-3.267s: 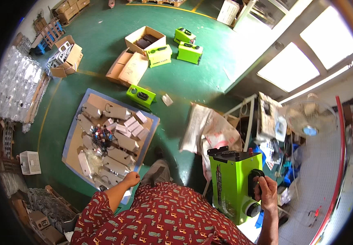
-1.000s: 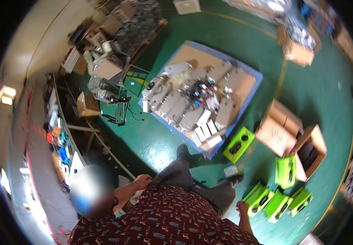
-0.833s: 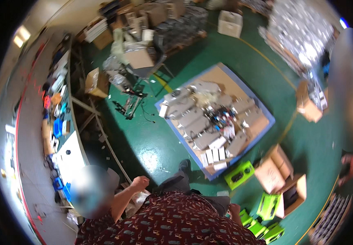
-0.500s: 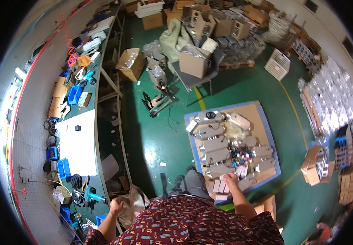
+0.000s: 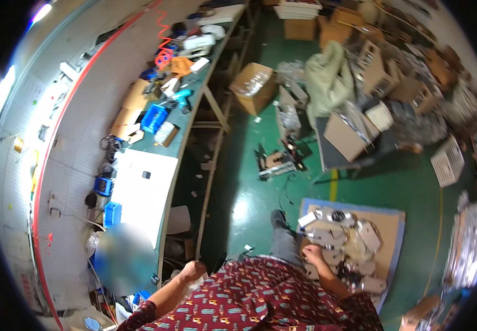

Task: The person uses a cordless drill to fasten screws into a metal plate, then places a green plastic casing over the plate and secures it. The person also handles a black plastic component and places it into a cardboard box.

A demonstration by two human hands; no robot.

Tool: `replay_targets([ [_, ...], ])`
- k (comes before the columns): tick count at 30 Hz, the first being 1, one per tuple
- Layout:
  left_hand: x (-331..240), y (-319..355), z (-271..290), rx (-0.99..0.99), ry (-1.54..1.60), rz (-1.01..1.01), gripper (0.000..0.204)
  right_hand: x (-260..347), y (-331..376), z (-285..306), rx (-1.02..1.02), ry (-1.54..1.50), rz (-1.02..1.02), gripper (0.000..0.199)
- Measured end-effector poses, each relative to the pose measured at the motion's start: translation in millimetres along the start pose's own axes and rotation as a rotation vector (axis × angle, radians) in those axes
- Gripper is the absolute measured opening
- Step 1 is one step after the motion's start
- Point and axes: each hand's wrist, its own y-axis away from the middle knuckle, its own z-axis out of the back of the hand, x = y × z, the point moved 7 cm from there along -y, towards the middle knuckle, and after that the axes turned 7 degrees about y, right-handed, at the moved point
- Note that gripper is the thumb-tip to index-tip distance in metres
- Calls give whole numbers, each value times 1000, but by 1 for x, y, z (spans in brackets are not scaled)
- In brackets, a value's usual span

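Observation:
My left hand [image 5: 193, 271] is curled closed at the side of my body, near the edge of the workbench. Just under it shows a bit of pale, crinkled material, and I cannot tell whether the fingers touch it. In front of my right hip, my right hand [image 5: 312, 254] is closed too, and whatever its fingers may hold is hidden. That hand appears over the near left part of a floor sheet of cardboard [image 5: 391, 223] with blue edges. Several grey flat housings [image 5: 327, 236] lie on it, with a clear plastic bag [image 5: 360, 246] among them.
The long workbench [image 5: 186, 140] on the left carries a white sheet [image 5: 142, 190], blue bins [image 5: 154, 118] and a teal power tool [image 5: 182, 98]. Ahead stand an open carton [image 5: 253, 88], a metal frame [image 5: 276, 168] on the floor and a dark table [image 5: 340, 157] with a box.
My body has moved forward and turned, so the cardboard sheet now sits lower and further right. One leg is stretched ahead. Both hands stay closed; the left has come up and inward.

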Motion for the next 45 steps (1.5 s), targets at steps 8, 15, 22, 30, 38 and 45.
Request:
replay_targets([
  [8, -66, -153, 235, -495, 437, 552, 37, 28, -95, 84, 305, 686, -14, 23],
  [15, 9, -182, 261, -482, 200, 590, 71, -20, -119, -1, 500, 636, -129, 32],
  [22, 140, -222, 300, -552, 56, 681, 103, 134, -212, 52, 203, 347, 93, 24],
  [30, 215, -261, 329, -585, -211, 813, 111, 163, -415, 55, 24, 522, -86, 35],
  [38, 230, -277, 339, -679, -447, 804, 91, 126, -625, 34, 0, 648, -433, 77],
  [45, 207, -284, 348, -629, -566, 784, 93, 59, -692, -14, 49, 796, -498, 66],
])
